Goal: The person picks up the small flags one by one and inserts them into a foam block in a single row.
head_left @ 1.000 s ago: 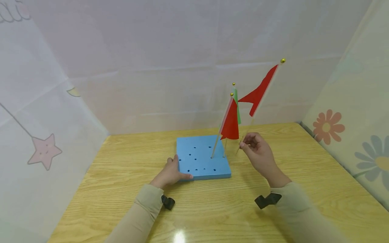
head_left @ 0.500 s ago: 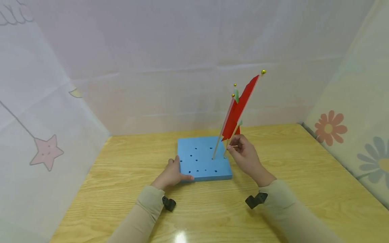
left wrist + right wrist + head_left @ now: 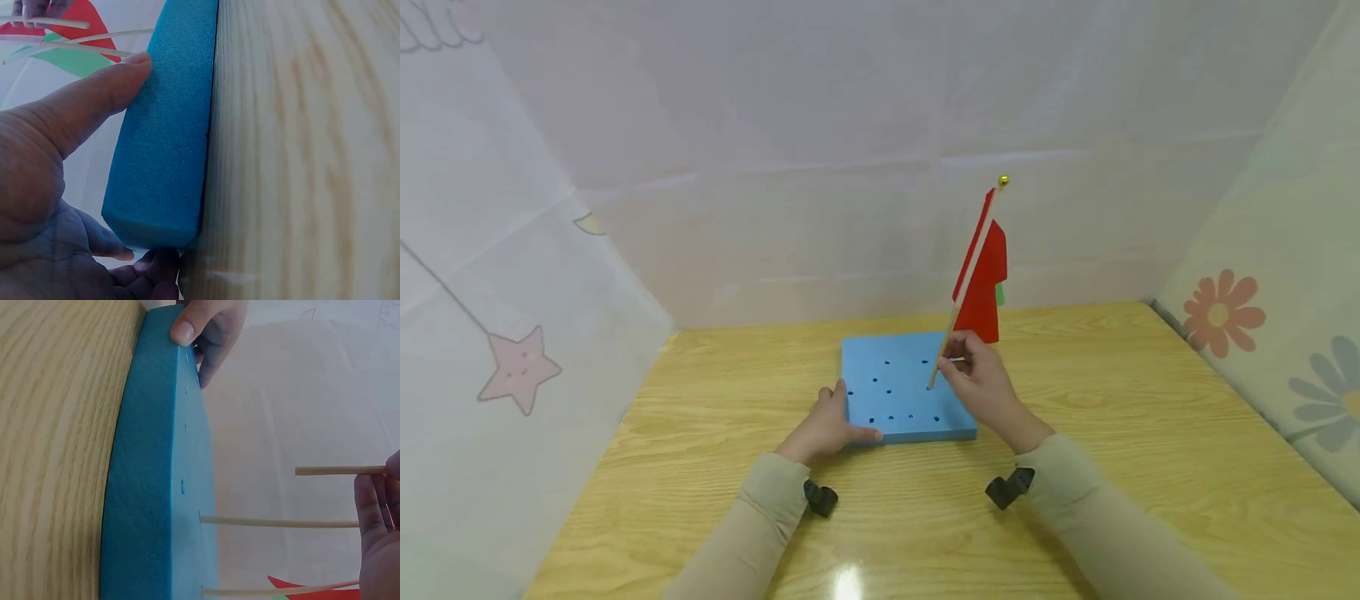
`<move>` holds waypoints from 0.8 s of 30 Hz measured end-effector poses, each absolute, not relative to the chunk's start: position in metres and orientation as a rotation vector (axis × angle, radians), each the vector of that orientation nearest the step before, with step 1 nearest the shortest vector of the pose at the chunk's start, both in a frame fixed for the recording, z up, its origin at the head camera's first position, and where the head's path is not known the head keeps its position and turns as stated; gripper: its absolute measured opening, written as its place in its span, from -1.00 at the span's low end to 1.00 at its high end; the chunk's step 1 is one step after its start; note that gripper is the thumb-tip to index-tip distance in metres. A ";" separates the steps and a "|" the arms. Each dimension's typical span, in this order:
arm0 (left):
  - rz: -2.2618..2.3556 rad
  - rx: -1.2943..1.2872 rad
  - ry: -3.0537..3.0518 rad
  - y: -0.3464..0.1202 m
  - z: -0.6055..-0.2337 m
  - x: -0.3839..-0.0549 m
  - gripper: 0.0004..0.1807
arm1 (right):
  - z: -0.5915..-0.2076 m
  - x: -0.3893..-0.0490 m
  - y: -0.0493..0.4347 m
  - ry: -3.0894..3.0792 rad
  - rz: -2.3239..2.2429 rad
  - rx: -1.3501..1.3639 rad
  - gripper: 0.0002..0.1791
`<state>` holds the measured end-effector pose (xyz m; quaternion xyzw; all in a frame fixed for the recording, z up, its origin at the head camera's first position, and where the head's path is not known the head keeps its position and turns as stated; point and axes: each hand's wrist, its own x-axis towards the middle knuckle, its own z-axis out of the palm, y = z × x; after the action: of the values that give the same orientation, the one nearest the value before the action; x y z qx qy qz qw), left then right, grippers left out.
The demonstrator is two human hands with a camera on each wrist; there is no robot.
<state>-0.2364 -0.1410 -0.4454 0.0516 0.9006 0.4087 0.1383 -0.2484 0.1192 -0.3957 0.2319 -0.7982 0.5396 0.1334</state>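
Observation:
A blue foam board (image 3: 910, 425) with several small holes lies on the table. My left hand (image 3: 829, 427) grips its near left corner, thumb along the front side and fingers at the left side. My right hand (image 3: 985, 387) pinches the wooden stick of a red flag (image 3: 976, 248) with a gold bead on top. The flag leans right over the board. In the right wrist view the held stick's (image 3: 337, 470) bare lower end is apart from the board. Another red flag (image 3: 982, 312) and a green flag (image 3: 1001, 295) stand in the board, partly hidden behind the held flag.
The wooden table (image 3: 700, 483) reaches back to a pale cloth backdrop (image 3: 820, 208). Two standing sticks (image 3: 281, 522) rise from the board close to the right hand. A small dark camera sits on each wrist.
My right hand has carried the red flag leftward from beside the board to over it, in front of the standing flags. My left hand has kept its grip on the corner.

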 end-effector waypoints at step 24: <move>1.109 0.149 2.649 -0.140 -0.445 -0.241 0.39 | -0.417 -0.267 0.078 -2.396 1.402 0.744 -0.80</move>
<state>-0.2411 -0.1397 -0.4454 0.0514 0.9130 0.3823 0.1328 -0.2671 0.0779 -0.4174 0.2564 -0.8262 0.4836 0.1333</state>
